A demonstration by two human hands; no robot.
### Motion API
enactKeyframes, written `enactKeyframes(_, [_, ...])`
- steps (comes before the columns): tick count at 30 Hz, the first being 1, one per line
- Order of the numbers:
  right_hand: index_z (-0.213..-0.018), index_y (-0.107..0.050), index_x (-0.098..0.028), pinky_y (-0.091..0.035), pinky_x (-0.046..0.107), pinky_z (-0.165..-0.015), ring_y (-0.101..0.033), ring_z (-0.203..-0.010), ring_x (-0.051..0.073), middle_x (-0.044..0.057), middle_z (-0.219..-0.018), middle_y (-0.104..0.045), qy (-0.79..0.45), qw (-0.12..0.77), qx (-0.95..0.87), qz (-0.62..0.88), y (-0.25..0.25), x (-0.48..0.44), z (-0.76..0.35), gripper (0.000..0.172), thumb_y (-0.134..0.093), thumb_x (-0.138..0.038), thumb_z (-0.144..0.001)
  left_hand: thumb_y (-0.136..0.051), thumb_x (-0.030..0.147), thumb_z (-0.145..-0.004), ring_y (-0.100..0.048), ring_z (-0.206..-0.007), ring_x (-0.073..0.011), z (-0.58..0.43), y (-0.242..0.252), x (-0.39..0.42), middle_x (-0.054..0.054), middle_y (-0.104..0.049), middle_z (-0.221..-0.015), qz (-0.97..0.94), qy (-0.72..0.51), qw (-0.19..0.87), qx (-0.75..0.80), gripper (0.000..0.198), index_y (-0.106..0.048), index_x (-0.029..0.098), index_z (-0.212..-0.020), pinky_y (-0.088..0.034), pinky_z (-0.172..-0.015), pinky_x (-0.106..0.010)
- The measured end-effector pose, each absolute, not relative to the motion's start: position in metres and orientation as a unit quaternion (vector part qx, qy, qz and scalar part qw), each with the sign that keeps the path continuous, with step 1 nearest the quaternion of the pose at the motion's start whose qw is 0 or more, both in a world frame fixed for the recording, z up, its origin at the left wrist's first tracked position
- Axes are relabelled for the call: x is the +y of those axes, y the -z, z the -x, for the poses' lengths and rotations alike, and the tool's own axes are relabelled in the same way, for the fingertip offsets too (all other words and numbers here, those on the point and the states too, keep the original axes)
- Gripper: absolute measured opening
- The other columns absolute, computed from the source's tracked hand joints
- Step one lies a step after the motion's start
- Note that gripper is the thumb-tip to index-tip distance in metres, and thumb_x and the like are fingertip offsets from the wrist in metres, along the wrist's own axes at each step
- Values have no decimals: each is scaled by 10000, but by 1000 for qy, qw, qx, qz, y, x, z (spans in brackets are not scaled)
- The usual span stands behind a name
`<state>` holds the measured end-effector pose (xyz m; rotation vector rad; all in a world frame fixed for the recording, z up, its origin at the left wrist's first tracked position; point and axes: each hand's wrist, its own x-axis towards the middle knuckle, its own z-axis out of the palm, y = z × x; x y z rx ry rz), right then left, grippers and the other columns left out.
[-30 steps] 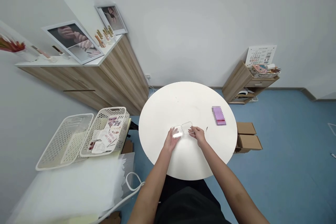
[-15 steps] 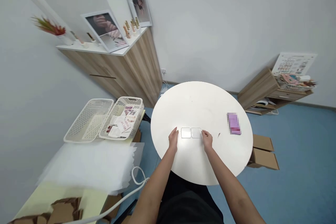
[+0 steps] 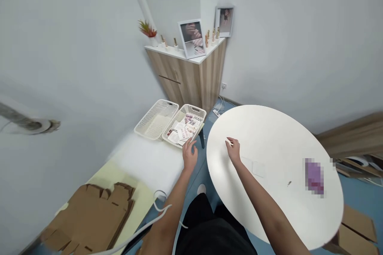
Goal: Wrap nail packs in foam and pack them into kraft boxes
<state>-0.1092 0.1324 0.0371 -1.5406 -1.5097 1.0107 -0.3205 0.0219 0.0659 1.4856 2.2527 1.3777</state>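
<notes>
My left hand [image 3: 189, 154] is off the table, its fingertips at the near rim of a white plastic basket [image 3: 196, 121] that holds printed cards and papers [image 3: 182, 129]. My right hand [image 3: 233, 150] hangs over the round white table [image 3: 269, 135], with its fingers loosely curled and nothing visible in them. A little beyond it, a pair of clear square plastic cases [image 3: 254, 166] lies flat on the tabletop, untouched. Farther right lie a pixelated purple package [image 3: 314, 176] and a small dark item [image 3: 289, 183].
A second white lattice basket [image 3: 155, 119] stands beside the first on a padded white surface [image 3: 146, 159]. Flattened cardboard [image 3: 92, 217] lies at lower left. A white cable [image 3: 158, 203] loops near my left arm. A wooden cabinet [image 3: 185, 79] stands behind.
My head has turned left, swinging the scene to the right. Both hands have come off the clear cases, which stay on the table. My left hand has moved to the basket.
</notes>
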Motion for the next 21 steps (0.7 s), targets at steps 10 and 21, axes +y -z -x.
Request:
enactKeyframes(10, [-1125,-623,-202,-424,426,-970,-535,-1086,259,96,-1095,-607,-307,323,-775,448,-53,170,267,298,-486,-295,-877,-496,255,-912,-343,-1411,-308,416,-36,16,-147,-496,-1424,-575,-321,18,753,373,-563,182,-1272,-235,-1163,-566])
enactKeyframes(21, [-1324,-490,-129,-420,316,-958,-558,-1172,240,141,-1250,-630,-223,5,-856,467,-41,243,377,447,-509,-230,-889,-497,253,-909,-292,-1445,-297,415,-42,16,-102,-436,-1503,-590,-264,18,762,458,-500,210,-1365,-201,-1181,-549])
